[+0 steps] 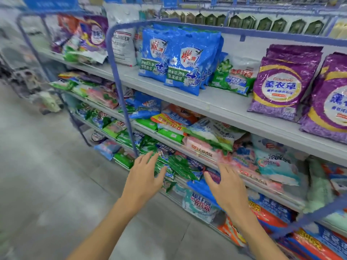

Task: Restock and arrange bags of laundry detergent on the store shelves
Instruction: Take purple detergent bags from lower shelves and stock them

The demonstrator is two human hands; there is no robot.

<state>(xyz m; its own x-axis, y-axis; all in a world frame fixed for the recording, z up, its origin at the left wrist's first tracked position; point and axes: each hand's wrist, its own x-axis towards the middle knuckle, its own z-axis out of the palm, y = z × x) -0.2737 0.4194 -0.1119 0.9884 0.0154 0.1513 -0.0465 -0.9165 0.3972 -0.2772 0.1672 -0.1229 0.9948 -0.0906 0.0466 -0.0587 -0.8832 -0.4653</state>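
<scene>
**Shelf unit** (197, 104): grey boards, several tiers, running from far left to near right. Blue tube frame (120, 91) in front, upright post in the left-ctr.
**Floor** (47, 175): grey tile, left of the unit.
**Upper tier, standing stock, right to left:**
- purple bags (277, 85), 2 stacks side by side, yellow band, white oval label.
- green-white bag (232, 77), leaning back, between the purple and blue stock.
- blue bags (180, 61), 2 rows, large "4" on the front, upright, at the board's front edge.
- white bag (123, 47), upright, behind the frame post.

**Top tier:** dk green boxes (262, 23) in a row, blurred.
**Mid tiers:** mixed bags lying flat in untidy piles. Pink bag (204, 149) overhangs the board edge. Teal-white bag (276, 166) sits to its right.
**Low tier:** green bags (178, 164), flat and crumpled, heaped at the front edge, lying between the two hands.
**Bottom tier:** blue-white bag (197, 201) below the green heap; orange-blue bags (272, 218) to the right.
**Left grip** (144, 175): fingers spread and straight, nothing held. Tips are at the left edge of the green bags; contact can't be told.
**Right grip** (225, 186): fingers spread, nothing held. Thumb is near the right end of the green heap, tips blurred against pink stock.
</scene>
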